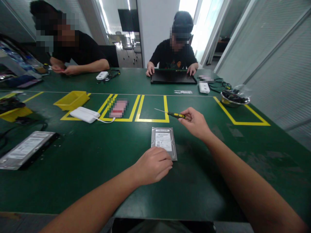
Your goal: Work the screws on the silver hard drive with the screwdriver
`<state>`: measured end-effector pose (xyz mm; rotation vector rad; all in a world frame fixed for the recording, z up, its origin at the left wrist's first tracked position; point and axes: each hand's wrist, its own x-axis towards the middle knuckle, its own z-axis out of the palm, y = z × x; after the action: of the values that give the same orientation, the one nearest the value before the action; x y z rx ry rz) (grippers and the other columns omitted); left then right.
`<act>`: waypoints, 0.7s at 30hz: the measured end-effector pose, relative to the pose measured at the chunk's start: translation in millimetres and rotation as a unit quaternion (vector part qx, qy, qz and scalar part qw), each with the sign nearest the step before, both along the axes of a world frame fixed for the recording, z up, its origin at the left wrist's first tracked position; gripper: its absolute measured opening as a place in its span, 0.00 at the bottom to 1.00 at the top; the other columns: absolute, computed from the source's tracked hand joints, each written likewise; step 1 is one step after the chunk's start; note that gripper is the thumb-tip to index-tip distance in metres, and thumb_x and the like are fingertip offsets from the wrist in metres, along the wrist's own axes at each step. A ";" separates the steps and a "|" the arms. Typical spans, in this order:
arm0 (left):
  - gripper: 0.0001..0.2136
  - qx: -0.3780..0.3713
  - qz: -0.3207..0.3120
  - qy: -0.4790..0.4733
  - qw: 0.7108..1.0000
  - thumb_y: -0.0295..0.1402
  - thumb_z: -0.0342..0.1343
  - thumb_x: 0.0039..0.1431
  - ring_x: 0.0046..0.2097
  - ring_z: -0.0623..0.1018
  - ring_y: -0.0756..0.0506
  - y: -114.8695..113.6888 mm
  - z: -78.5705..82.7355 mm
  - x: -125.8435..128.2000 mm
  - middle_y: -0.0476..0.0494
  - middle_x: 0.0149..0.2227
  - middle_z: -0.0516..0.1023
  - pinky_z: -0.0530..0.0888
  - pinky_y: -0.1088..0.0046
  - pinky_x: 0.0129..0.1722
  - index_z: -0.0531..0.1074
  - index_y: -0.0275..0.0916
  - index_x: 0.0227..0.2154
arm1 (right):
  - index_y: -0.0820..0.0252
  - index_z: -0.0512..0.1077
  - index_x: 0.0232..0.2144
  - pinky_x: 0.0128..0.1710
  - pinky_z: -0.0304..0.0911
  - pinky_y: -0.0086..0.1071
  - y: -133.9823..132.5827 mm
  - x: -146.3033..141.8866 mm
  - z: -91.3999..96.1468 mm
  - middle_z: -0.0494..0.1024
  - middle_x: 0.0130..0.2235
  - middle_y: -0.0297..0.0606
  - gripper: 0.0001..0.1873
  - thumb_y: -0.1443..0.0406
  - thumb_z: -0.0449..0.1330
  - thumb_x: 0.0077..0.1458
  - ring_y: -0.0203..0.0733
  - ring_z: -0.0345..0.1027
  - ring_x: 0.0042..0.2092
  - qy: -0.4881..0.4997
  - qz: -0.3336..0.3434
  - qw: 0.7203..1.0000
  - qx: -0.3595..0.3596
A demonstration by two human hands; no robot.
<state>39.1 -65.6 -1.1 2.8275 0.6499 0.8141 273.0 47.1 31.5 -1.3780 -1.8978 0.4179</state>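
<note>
A silver hard drive (164, 139) with a white label lies flat on the green table in front of me. My left hand (155, 164) is closed over its near edge with the fingers curled; the fingertips and that part of the drive are hidden. In my right hand (195, 122), beyond and to the right of the drive, is a screwdriver (177, 115) with a black and yellow handle. Its thin shaft points left, above the table and apart from the drive.
Another hard drive (26, 149) lies at the left. Farther back are a yellow bin (72, 100), a white power bank (85, 114) cabled to a phone (119, 108), and a metal bowl (234, 98) of parts. Across the table, two people sit; one holds a dark panel (173, 77).
</note>
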 end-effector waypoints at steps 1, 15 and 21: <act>0.08 0.001 -0.001 -0.001 1.000 0.30 0.51 0.64 0.42 0.76 0.45 0.1 -0.5 -0.2 0.42 0.37 0.78 0.73 0.65 0.44 0.76 0.36 0.38 | 0.58 0.66 0.37 0.31 0.64 0.31 3.7 0.1 -4.6 0.77 0.33 0.37 0.09 0.63 0.58 0.53 0.38 0.71 0.32 0.014 0.008 1.000 -0.013; 0.07 0.001 0.003 0.009 1.000 0.30 0.52 0.64 0.43 0.75 0.44 0.2 -3.9 -0.8 0.43 0.38 0.78 0.72 0.64 0.45 0.76 0.36 0.38 | 0.61 0.68 0.53 0.48 0.70 0.45 68.2 -35.6 -41.6 0.72 0.53 0.43 0.20 0.58 0.58 0.63 0.45 0.70 0.50 -0.022 0.049 0.990 -0.129; 0.08 0.000 0.005 0.010 1.000 0.30 0.52 0.64 0.43 0.76 0.45 0.1 -4.0 -0.6 0.43 0.38 0.79 0.73 0.64 0.45 0.76 0.36 0.37 | 0.60 0.68 0.53 0.48 0.70 0.45 80.2 -41.6 -48.7 0.72 0.53 0.43 0.19 0.58 0.58 0.63 0.45 0.70 0.49 -0.077 0.038 0.985 -0.149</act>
<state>38.5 -65.5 -5.1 2.8376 0.6665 0.7882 231.4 127.3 -17.2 -1.5715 -2.0822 0.6718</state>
